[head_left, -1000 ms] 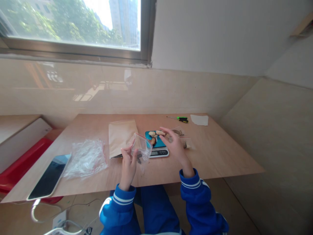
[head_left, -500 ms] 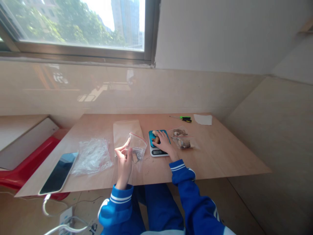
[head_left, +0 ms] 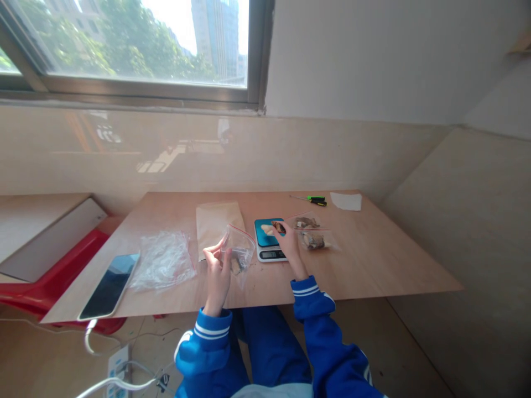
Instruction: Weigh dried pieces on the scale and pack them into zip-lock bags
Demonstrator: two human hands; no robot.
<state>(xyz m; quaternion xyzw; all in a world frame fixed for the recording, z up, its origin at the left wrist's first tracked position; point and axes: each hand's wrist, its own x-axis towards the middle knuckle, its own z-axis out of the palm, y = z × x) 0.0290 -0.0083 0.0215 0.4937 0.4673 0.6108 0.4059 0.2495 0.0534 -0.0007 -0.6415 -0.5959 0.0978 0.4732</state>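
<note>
One right hand [head_left: 292,246], leaning left, apparently pinches a mushroom [head_left: 279,226].

No word, brand or number can be read; the dark display [head_left: 271,255] on the front of the digital kitchen scale [head_left: 261,239] bears faint pale marks, too small and blurred to make out.

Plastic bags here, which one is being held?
The clear bag in the left hand. The two filled bags right of the scale and the loose pile of bags at left lie on the table.
</note>
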